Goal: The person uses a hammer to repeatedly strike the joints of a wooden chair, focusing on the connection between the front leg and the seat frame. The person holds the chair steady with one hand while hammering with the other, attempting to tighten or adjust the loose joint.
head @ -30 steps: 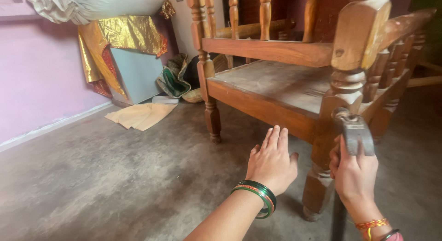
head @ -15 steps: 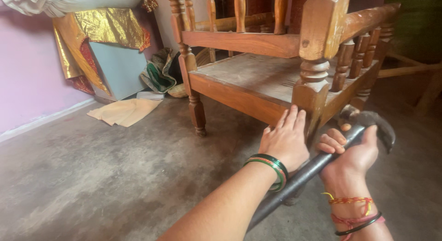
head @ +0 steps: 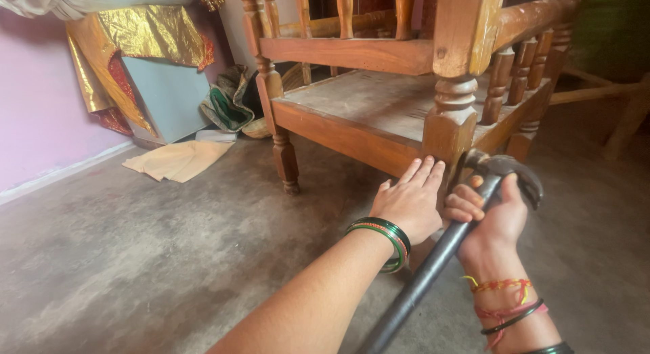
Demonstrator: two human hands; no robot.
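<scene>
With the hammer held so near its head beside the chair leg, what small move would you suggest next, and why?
Probably slide the right hand down the hammer handle first. It grips just under the head, and the left hand lies flat against the chair leg close by, so a swing from here looks cramped.

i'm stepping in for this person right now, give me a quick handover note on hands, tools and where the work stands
Left hand: open, flat, fingers against the front corner leg of the wooden chair, just under the seat rail.
Right hand: closed around the hammer high up, just under its head; the dark handle runs down toward the bottom of the view. The hammer head sits close beside the same leg.
Chair: upright on the concrete floor.
Done: no mark or change on the chair that can be seen.
Left: no blow has landed; likely the joint at that corner leg is what needs attention.
</scene>
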